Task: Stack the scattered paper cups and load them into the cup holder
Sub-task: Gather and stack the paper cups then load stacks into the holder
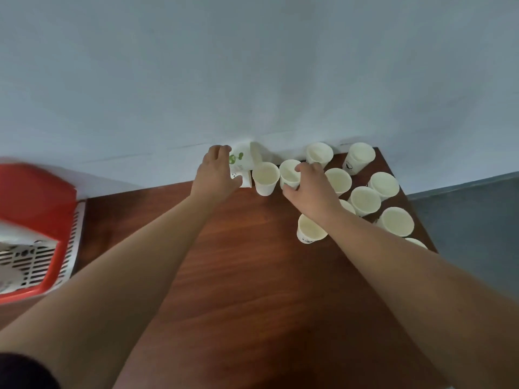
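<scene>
A white paper cup with a green print point(239, 161) lies tilted at the far edge of the dark red-brown wooden table point(252, 290), against the pale blue-grey wall point(252, 80). The left hand point(216, 172) holds it. That grip is curled round the cup, fingers over its upper side and thumb below, pinching its wall. Whether this is 1 cup or several nested, I cannot tell. I judge it is held tipped as the start of the stack, ready to meet the next cup.

Just right of the printed cup, 1 loose white cup point(265, 178) stands upright, untouched. Beyond it stands a plain white paper cup point(289, 172), and the right hand point(309, 189) closes on it. This grip pinches the cup, thumb on the near wall and fingers at the far rim, probably to lift it toward the printed cup.

Farther right of the printed cup, at least 8 more upright paper cups point(365, 200) stand mouth up, well spread out. So most of the stacking looks undone.

Well left of the printed cup, a red plastic basket point(33, 197) with a white slotted insert point(42, 259) sits at the table's edge. I cannot pick out a cup holder.
</scene>
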